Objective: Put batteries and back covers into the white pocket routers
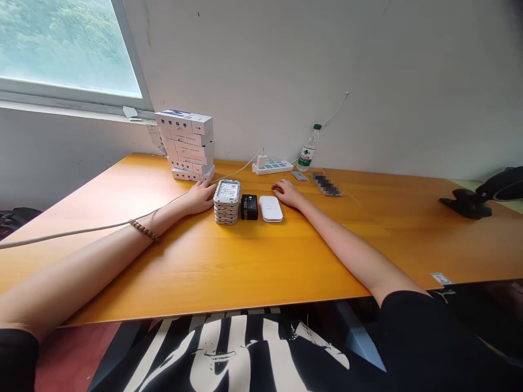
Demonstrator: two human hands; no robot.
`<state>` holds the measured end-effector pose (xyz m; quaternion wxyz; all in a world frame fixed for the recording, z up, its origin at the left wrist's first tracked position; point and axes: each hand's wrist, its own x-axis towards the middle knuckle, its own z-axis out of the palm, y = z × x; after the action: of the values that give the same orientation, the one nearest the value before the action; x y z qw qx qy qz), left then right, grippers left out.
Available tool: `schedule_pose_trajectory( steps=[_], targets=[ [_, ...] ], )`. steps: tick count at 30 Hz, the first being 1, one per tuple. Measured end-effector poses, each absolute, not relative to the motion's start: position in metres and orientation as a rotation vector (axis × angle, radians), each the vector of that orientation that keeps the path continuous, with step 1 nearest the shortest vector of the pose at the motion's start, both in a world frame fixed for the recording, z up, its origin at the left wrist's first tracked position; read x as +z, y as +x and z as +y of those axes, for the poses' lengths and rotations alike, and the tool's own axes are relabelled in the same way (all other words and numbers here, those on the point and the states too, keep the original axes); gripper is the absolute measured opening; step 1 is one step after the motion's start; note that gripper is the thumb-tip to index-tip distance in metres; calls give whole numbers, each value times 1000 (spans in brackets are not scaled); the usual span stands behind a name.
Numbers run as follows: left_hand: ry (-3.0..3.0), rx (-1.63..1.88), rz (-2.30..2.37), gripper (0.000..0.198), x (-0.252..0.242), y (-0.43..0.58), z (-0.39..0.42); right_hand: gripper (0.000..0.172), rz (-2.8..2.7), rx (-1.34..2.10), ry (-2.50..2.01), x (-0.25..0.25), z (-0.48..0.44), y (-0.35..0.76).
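Black cloth with a cream print is seen nearest, below the orange-brown wooden worktop. The left hand is rested beside a stack of silver-white rounded frames, the right hand near white rounded covers; both are loosely half-open, with nothing seen gripped. Between those piles a black printed rectangular block is placed. A pause seems in hand; any pick-up would call for spread fingers. Stacked white cardboard boxes appear closed (contents cannot be told).

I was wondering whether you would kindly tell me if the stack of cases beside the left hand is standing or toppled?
Standing: the stack rises in layers from the table, with its top case lying flat.
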<state>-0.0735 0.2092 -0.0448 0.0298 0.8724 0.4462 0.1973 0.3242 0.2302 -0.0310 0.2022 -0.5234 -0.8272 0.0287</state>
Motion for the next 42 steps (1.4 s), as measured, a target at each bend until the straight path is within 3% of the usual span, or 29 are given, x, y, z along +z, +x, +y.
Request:
schedule_pose_trajectory(
  steps=[19,28,42],
  targets=[
    [2712,587,1360,36,-44,-74,210,22,-2312,83,-1478,-31,230,324],
    [2699,593,1376,45,-45,-74,210,25,-2315,60,-1463,-32,232,324],
    [2564,722,1353,31,-37,-68,202,23,-2301,88,-1479,-26,227,320]
  ],
)
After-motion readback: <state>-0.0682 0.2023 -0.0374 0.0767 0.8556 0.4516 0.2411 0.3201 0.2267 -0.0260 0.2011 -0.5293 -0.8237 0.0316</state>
